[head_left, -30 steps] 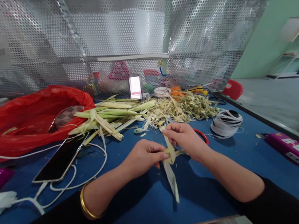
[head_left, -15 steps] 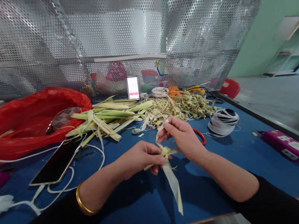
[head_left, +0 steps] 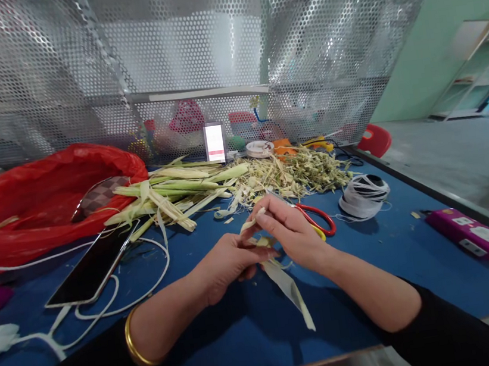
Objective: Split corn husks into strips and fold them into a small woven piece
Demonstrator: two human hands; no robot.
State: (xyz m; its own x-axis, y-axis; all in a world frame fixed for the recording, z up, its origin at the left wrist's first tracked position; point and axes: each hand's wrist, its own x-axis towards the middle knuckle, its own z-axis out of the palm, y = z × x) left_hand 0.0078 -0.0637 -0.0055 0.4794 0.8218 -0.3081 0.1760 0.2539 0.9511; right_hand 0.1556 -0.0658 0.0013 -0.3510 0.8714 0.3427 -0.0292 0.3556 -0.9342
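Observation:
Pale strips of corn husk point(head_left: 287, 282) are crossed and folded together between my hands, above the front middle of the blue table. My left hand point(head_left: 232, 259) pinches the crossing, thumb on top. Closed on a twisted upper end of the husk is my right hand point(head_left: 289, 228), a little higher and to the right. One long flat tail hangs down toward the lower right. My fingers hide much of the folded middle. Just beyond my right hand lie scissors with red handles point(head_left: 324, 220), partly covered by it.
Green-yellow husks point(head_left: 177, 186) and dried shreds point(head_left: 297, 173) are heaped behind my hands. At left are a red plastic bag point(head_left: 53, 232), a phone point(head_left: 95, 265) and white cables point(head_left: 165, 265). White string point(head_left: 363, 197) and a purple pack point(head_left: 471, 231) lie right.
My right hand has come left and closer to my left hand, bringing the upper husk end along. The hanging tail has swung right, and more of the red scissors shows.

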